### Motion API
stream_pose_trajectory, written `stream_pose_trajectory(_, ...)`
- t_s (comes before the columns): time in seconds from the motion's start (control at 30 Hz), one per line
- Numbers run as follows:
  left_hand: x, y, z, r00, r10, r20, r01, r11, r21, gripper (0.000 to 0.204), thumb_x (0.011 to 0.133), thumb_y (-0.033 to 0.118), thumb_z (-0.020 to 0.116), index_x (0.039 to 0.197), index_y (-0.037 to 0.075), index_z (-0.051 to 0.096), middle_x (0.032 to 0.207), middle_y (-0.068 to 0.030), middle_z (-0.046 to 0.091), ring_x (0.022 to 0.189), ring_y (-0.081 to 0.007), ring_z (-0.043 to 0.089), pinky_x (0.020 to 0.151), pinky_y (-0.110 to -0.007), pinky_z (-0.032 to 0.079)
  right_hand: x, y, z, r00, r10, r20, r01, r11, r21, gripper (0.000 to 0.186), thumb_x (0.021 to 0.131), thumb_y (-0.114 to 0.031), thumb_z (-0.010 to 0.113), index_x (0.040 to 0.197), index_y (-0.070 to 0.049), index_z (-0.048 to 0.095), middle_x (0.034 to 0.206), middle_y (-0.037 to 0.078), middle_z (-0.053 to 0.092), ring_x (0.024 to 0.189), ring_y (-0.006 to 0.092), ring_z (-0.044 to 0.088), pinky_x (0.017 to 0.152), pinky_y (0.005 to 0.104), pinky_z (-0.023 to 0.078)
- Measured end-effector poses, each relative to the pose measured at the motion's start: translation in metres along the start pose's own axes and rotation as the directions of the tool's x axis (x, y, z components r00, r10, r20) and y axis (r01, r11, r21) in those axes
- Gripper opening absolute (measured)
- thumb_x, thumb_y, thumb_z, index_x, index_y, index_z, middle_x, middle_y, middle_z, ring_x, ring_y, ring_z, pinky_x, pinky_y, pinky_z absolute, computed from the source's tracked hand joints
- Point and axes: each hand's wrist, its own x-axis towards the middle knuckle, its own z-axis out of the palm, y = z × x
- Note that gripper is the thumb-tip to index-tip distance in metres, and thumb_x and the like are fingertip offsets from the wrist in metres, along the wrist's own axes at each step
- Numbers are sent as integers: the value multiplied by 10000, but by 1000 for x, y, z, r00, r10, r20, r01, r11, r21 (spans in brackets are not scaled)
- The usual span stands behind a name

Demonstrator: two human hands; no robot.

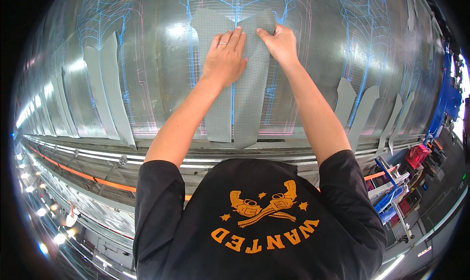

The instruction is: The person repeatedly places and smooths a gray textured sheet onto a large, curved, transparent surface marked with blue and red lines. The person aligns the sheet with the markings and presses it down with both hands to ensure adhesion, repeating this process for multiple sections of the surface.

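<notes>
Two grey finely checked fabric pieces lie side by side on the long table in front of me, a left piece (215,104) and a right piece (252,94), with a blue line showing in the narrow gap between them. My left hand (225,57) rests flat, fingers stretched out with a ring on one, across the inner edges near the top. At the upper outer edge of the right piece, my right hand (281,44) pinches the fabric between thumb and fingers. Its fingertips are partly hidden behind the hand and cloth.
Blue and pink pattern lines (100,21) mark the shiny grey table (166,74). More grey fabric pieces lie in pairs to the left (105,84) and right (364,106). Metal rails (161,160) run along the near edge. A red crate (416,156) stands at far right.
</notes>
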Motion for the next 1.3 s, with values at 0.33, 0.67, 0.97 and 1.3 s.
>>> stream_pose_trajectory(0.33,5,4,-11,998,-22,60,20,999,26,736,971,357,674,1570,23,408,1634,-142,407,1476,-275,410,1254,-461,279,-11,-12,-6,986,-80,-146,61,990,-128,362,890,-368,761,891,-7,740,759,139,728,703,258,710,687,396,550)
stream_pose_trajectory(0.67,20,17,-2,996,11,92,-10,1000,-14,729,985,314,609,1605,33,348,1691,-163,295,1553,-304,303,1295,-476,216,2,-5,-28,986,-5,-164,-29,978,-206,352,894,-426,772,1025,-99,786,908,52,780,853,244,738,787,404,561)
stream_pose_trajectory(0.97,24,33,23,993,116,24,-116,993,-13,715,1100,498,374,1646,47,276,1721,-176,231,1604,-306,197,1306,-482,172,8,12,-28,984,-11,-181,-18,987,-158,359,890,-438,782,1008,-98,780,895,49,775,841,225,731,794,400,558)
stream_pose_trajectory(1.3,84,25,40,981,118,-151,-119,993,5,744,1084,590,366,1665,138,259,1727,-135,236,1605,-298,194,1312,-475,150,-56,56,-48,989,70,-131,-7,903,430,316,988,-285,738,1117,0,691,891,102,741,729,138,702,673,266,561)
